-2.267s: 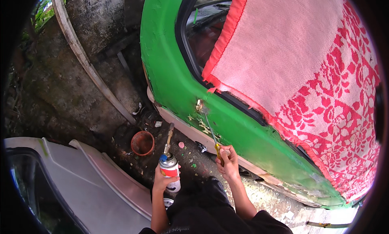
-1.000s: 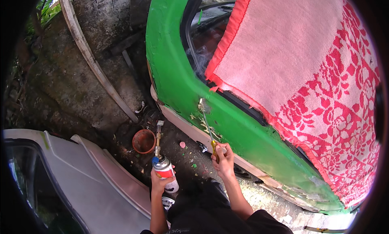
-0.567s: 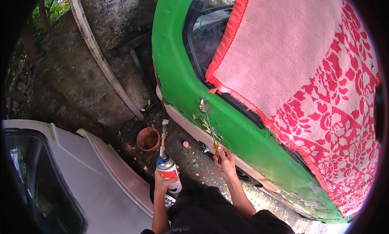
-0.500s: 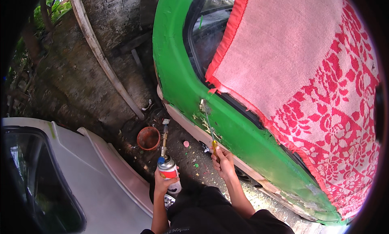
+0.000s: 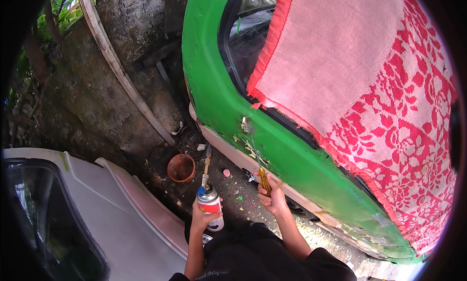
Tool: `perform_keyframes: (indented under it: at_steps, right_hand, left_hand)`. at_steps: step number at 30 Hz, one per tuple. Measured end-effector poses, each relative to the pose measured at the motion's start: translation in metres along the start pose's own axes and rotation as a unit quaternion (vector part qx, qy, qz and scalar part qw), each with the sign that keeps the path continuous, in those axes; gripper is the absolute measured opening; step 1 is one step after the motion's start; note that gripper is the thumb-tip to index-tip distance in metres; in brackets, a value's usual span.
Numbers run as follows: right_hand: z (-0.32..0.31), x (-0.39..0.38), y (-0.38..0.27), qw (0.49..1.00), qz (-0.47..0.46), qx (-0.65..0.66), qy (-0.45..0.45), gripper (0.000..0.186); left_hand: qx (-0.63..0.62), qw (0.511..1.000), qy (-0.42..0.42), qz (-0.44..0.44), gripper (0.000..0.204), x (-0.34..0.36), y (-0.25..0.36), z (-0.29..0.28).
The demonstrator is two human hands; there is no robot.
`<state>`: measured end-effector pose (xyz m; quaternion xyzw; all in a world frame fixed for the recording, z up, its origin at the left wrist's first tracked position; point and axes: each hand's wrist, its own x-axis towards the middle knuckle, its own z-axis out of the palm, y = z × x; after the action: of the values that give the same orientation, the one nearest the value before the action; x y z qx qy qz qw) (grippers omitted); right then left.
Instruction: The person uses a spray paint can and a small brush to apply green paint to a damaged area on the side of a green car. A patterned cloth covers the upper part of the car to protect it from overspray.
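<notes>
My left hand (image 5: 202, 215) is wrapped round the can of a gas torch (image 5: 209, 203), a silver-topped canister with a red and white body, a blue knob and a brass nozzle pointing away from me. No flame can be made out. In my right hand (image 5: 275, 198) is a screwdriver (image 5: 264, 180) with a yellow handle and a long thin shaft. Its far end reaches a rough, pale bare patch (image 5: 246, 125) on the green car body (image 5: 214, 98). Whether the tip touches the metal cannot be told. Flaked paint shows below the patch.
A red floral towel (image 5: 331, 57) covers the green car's window. A grey car panel (image 5: 112, 208) stands close on my left. On the ground lie a terracotta pot (image 5: 181, 168), a pink cap (image 5: 226, 173) and paint chips. A long curved strip (image 5: 114, 62) leans by the stained wall.
The torch has shifted slightly right, its nozzle now leaning nearer the green car. My right hand still grips the screwdriver, its far end slightly lower at the bare patch. The view has moved a little.
</notes>
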<state>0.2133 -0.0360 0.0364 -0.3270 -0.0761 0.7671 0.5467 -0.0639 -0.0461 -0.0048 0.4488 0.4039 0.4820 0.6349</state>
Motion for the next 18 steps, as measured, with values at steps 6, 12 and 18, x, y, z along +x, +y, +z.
perform_keyframes:
  at_steps: [6,12,18]
  right_hand:
    - [0.007,0.019,0.007,0.997,-0.042,-0.053,0.035,0.040]
    - [0.013,0.026,0.008,0.996,-0.037,-0.052,0.064,0.035]
    - [0.004,0.017,0.002,0.996,-0.032,-0.059,0.064,0.036]
  left_hand:
    - [0.022,0.999,-0.023,0.001,0.070,0.012,0.008,-0.004]
    - [-0.009,1.000,-0.017,-0.008,0.070,0.011,0.006,-0.004]
    - [-0.001,1.000,-0.019,0.007,0.068,0.012,0.009,-0.003]
